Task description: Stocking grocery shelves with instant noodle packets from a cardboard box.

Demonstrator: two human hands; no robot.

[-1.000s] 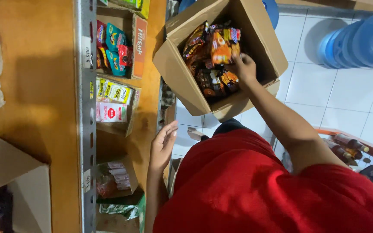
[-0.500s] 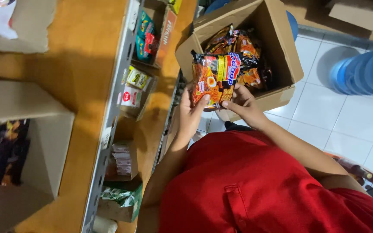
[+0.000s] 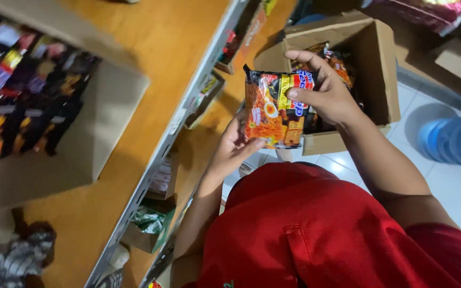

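Both of my hands hold a stack of orange and black noodle packets [image 3: 273,109] in front of my red shirt. My left hand [image 3: 233,146] supports the stack from below at its near edge. My right hand [image 3: 324,90] grips it from above, thumb across the front of the top packet. Behind the packets an open cardboard box [image 3: 377,64] stands on the white tiled floor, with more such packets inside it, mostly hidden by my right hand.
A wooden shelf unit [image 3: 156,64] with metal rails runs along my left. On its top level stands an open carton [image 3: 54,101] of dark packets. Lower shelves hold small boxed goods [image 3: 150,221]. A blue water jug [image 3: 454,141] lies on the floor at right.
My right hand has lifted packets out of the box and my left hand has joined under them. The view has swung left and up, bringing the top shelf carton into sight.
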